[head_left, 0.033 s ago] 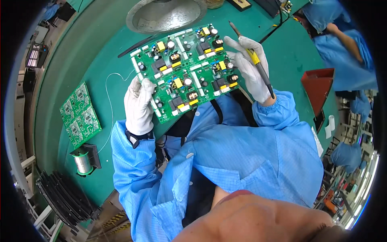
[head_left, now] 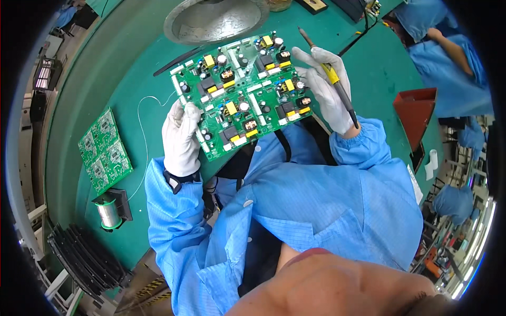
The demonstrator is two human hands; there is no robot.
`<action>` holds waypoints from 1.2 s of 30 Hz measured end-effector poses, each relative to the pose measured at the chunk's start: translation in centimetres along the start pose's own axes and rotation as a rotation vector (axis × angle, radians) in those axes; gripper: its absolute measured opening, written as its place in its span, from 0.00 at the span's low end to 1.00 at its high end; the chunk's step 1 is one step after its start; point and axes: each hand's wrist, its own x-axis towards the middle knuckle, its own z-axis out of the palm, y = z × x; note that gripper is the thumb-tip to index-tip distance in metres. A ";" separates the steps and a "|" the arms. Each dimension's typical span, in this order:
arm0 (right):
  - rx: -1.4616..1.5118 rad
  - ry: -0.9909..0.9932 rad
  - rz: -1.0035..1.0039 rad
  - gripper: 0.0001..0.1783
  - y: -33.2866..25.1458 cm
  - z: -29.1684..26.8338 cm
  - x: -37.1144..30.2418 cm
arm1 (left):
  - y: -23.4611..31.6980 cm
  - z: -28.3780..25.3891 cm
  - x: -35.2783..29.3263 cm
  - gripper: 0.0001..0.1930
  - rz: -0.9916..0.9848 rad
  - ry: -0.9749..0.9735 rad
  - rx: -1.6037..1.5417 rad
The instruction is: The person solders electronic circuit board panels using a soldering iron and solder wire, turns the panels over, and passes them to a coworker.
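A green circuit board [head_left: 240, 97], crowded with capacitors, coils and white connectors, is held up tilted before me. My left hand [head_left: 181, 138], in a white glove, pinches its left edge between thumb and fingers. Thin solder wire [head_left: 141, 113] runs from near that hand down to a spool [head_left: 109, 213]. In my gloved right hand [head_left: 329, 95] lies a soldering iron [head_left: 337, 81] with a yellow and black handle, its tip pointing up and away. Fingers of the same hand are at the board's right edge; whether they grip it, I cannot tell.
On the green table, another circuit board [head_left: 106, 151] lies at the left. A metal lamp-like hood [head_left: 217, 21] stands beyond the held board. A dark red holder [head_left: 416, 113] is on the right. Black racks [head_left: 87, 258] stand lower left. A co-worker's blue sleeve [head_left: 443, 73] shows far right.
The held circuit board has shifted very slightly to the left. Both hands keep their hold.
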 end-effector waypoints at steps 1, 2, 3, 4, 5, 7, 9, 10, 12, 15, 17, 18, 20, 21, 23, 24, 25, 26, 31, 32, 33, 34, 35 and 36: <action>0.001 0.003 -0.001 0.23 0.2 -0.2 0.0 | -0.2 0.0 0.1 0.22 -0.008 0.014 -0.013; 0.002 0.005 -0.002 0.23 0.3 -0.2 0.0 | -0.1 0.2 0.1 0.21 -0.014 0.030 -0.026; 0.001 0.007 -0.003 0.23 0.3 -0.3 0.0 | 0.6 0.6 -0.1 0.21 -0.042 0.003 -0.027; -0.027 -0.005 -0.022 0.23 0.2 -0.5 0.1 | 0.5 0.5 0.0 0.21 -0.042 0.001 -0.027; -0.054 -0.017 -0.041 0.23 0.2 -0.5 0.1 | 0.4 0.2 0.0 0.21 -0.047 -0.009 -0.041; -0.019 0.018 -0.038 0.23 0.1 -0.1 0.1 | 0.1 0.0 0.1 0.21 -0.049 -0.023 -0.057; 0.009 0.054 -0.043 0.24 -0.5 0.4 0.4 | -0.2 0.1 0.6 0.21 -0.043 -0.011 -0.149; -0.013 0.082 -0.010 0.25 -1.2 0.7 0.7 | 0.0 0.1 0.6 0.21 -0.036 -0.020 -0.152; -0.051 0.111 0.005 0.26 -2.0 -0.3 1.9 | 0.8 0.5 0.3 0.21 -0.103 -0.012 -0.196; -0.413 0.230 -0.084 0.37 -2.6 -4.1 6.6 | 0.8 0.4 0.3 0.22 -0.087 -0.022 -0.227; -0.710 0.363 -0.090 0.41 -4.8 -5.9 10.1 | 0.2 -0.3 0.1 0.21 -0.066 0.004 -0.201; -0.741 0.414 0.003 0.37 -5.3 -7.7 12.1 | -0.1 -0.6 0.1 0.21 -0.055 -0.005 -0.203; -0.452 0.463 0.000 0.22 -2.9 -13.3 17.0 | -0.9 -1.1 0.9 0.19 -0.046 -0.026 -0.153; -0.457 0.474 0.080 0.20 -2.7 -13.9 18.6 | -0.3 -0.8 0.6 0.17 -0.061 -0.002 -0.126; -0.536 0.477 0.151 0.24 -1.7 -16.2 21.1 | -0.8 -0.8 1.0 0.17 -0.057 -0.015 -0.137; -0.603 0.450 0.148 0.32 -0.2 -17.2 22.0 | -1.4 -1.0 1.3 0.17 -0.064 -0.005 -0.146; -0.561 0.436 0.144 0.28 0.6 -16.5 22.7 | -1.7 -1.1 1.4 0.17 -0.066 0.004 -0.166; -0.614 0.381 0.216 0.33 0.7 -14.7 22.7 | -1.6 -1.0 1.3 0.17 -0.059 0.005 -0.167; -0.056 0.255 0.288 0.33 7.3 -15.5 21.2 | -2.0 -1.5 1.4 0.17 -0.057 0.005 -0.143; -0.057 0.249 0.289 0.33 7.3 -15.1 20.8 | -2.1 -1.7 1.4 0.18 -0.036 0.000 -0.152; 0.017 0.229 0.291 0.33 6.9 -14.2 19.5 | -1.7 -1.4 1.3 0.18 -0.076 0.037 -0.135; 0.089 0.211 0.293 0.32 6.5 -13.2 17.8 | -1.2 -1.0 1.3 0.18 -0.079 0.043 -0.132; -0.062 0.245 0.302 0.30 3.9 -9.8 16.0 | -0.9 -0.8 1.1 0.18 -0.088 0.044 -0.145; -0.179 0.181 0.244 0.31 2.1 -7.7 14.2 | -0.6 -0.6 1.1 0.18 -0.100 0.033 -0.155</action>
